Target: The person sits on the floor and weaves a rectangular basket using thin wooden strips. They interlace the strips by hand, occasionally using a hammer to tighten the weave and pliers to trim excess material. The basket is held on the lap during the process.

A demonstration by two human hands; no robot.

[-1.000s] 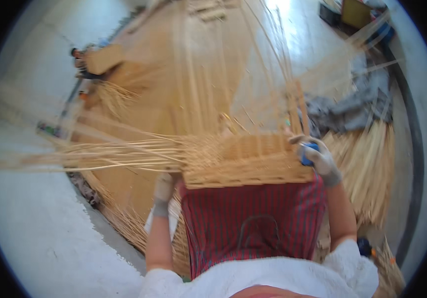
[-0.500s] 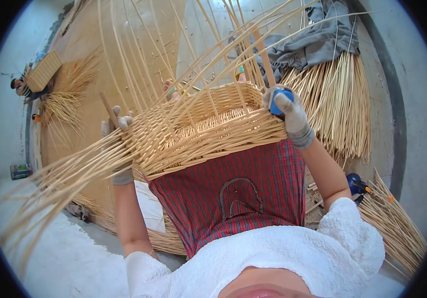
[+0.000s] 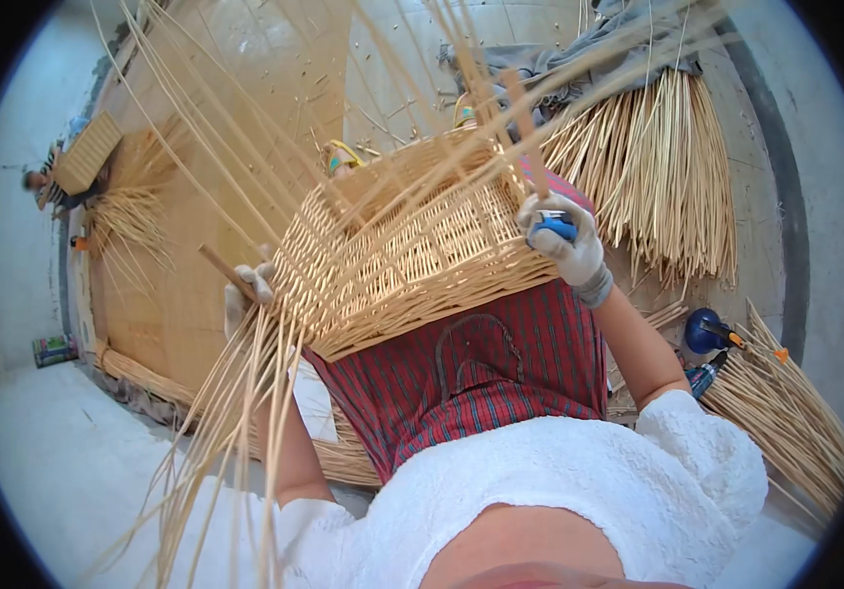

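A partly woven wicker basket [image 3: 412, 245] rests tilted across my lap, its inside facing me. Long loose willow rods [image 3: 216, 422] trail from its left corner, and more stand up from its far sides. My gloved left hand [image 3: 248, 292] is closed at the left corner, beside a wooden stick [image 3: 220, 267] that pokes out there. At the right corner my gloved right hand [image 3: 567, 240] is closed around the base of a flat wooden post [image 3: 528, 133]. A blue object [image 3: 555, 227] shows among its fingers; its kind is unclear.
A bundle of peeled rods [image 3: 653, 177] lies at the far right under a grey cloth [image 3: 549, 74]. Nearer are more rods [image 3: 775, 422] and a blue-black tool [image 3: 708, 331]. Another person [image 3: 44, 182] holds a woven panel [image 3: 88, 152] at the far left.
The basket has tipped and turned, showing more of its inside. My left hand has moved down and slightly right, and the trailing rods now hang more steeply. Both hands keep their hold.
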